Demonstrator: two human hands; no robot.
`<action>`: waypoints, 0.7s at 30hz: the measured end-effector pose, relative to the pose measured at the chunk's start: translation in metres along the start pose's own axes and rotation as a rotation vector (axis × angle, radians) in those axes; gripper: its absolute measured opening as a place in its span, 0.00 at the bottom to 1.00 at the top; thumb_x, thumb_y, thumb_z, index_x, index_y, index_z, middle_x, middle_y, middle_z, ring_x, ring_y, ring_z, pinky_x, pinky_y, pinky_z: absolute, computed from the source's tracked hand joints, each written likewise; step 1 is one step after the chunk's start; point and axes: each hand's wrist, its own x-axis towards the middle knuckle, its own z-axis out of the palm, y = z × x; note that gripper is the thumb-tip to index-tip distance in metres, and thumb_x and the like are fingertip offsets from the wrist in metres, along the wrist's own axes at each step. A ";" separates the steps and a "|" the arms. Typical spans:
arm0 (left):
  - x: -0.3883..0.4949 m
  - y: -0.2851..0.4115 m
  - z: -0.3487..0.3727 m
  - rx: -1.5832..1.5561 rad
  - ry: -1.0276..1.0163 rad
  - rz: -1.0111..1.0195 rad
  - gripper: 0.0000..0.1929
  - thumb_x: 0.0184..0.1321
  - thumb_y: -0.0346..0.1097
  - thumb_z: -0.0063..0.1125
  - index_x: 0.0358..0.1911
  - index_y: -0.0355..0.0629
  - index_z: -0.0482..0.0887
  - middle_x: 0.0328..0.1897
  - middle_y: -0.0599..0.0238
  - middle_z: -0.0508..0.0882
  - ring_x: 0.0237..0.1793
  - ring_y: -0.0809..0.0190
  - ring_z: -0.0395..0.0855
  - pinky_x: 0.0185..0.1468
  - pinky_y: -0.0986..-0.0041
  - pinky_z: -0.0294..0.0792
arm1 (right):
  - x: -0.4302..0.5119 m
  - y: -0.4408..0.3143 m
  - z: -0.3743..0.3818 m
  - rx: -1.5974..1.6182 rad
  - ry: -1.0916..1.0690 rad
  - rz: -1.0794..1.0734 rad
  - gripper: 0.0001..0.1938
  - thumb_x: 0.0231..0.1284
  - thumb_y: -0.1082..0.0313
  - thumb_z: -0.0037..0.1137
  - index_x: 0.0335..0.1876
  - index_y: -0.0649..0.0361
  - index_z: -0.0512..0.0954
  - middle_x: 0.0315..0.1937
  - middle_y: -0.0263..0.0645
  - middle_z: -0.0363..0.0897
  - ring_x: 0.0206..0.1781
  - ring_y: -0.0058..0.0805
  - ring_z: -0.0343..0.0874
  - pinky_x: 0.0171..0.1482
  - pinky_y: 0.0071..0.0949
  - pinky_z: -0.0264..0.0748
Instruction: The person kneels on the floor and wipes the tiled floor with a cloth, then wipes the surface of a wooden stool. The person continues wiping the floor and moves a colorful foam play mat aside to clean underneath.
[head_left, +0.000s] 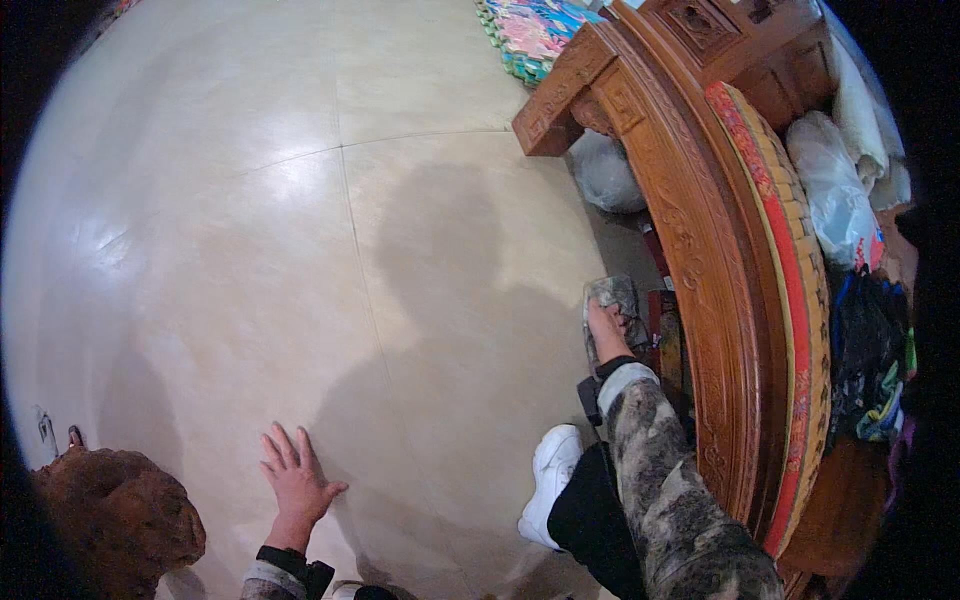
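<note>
My left hand (296, 480) hovers over or rests on the pale tiled floor (420, 300), its fingers spread and nothing in it. At the edge of a carved wooden bench, my right hand (609, 322) is on a clear, crinkled plastic-wrapped item (619, 291), fingers curled over it. What lies inside the plastic cannot be told. Red boxes (664, 311) stand in the shade under the bench, just right of that hand. A white shoe (551, 487) is on the floor below my right forearm.
The carved bench (690, 255) curves down the right side, bearing a red-edged cushion (787, 300), plastic bags (836, 195) and dark cloth (870, 360). A plastic bundle (606, 172) sits beneath it. Colourful foam mats (532, 37) lie beyond. A brown object (120, 510) is at lower left.
</note>
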 end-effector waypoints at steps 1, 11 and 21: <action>0.000 0.000 0.003 0.020 0.019 -0.005 0.62 0.31 0.57 0.75 0.70 0.42 0.47 0.74 0.36 0.35 0.72 0.30 0.33 0.61 0.31 0.48 | -0.008 -0.022 0.008 0.017 0.065 -0.025 0.34 0.61 0.47 0.38 0.68 0.62 0.57 0.69 0.50 0.56 0.71 0.48 0.53 0.71 0.46 0.45; 0.000 0.002 0.000 -0.019 -0.012 -0.024 0.60 0.31 0.57 0.74 0.68 0.39 0.52 0.74 0.36 0.37 0.72 0.30 0.34 0.63 0.33 0.47 | -0.309 -0.232 0.149 0.238 -0.271 -2.000 0.31 0.46 0.51 0.54 0.58 0.56 0.71 0.65 0.47 0.62 0.70 0.47 0.55 0.70 0.54 0.43; 0.003 0.000 -0.003 -0.046 -0.023 -0.018 0.58 0.31 0.57 0.74 0.66 0.38 0.55 0.73 0.33 0.37 0.72 0.29 0.32 0.63 0.32 0.44 | 0.034 -0.194 0.023 -0.141 -0.066 -0.441 0.31 0.61 0.49 0.42 0.69 0.50 0.58 0.72 0.45 0.49 0.74 0.41 0.46 0.70 0.52 0.44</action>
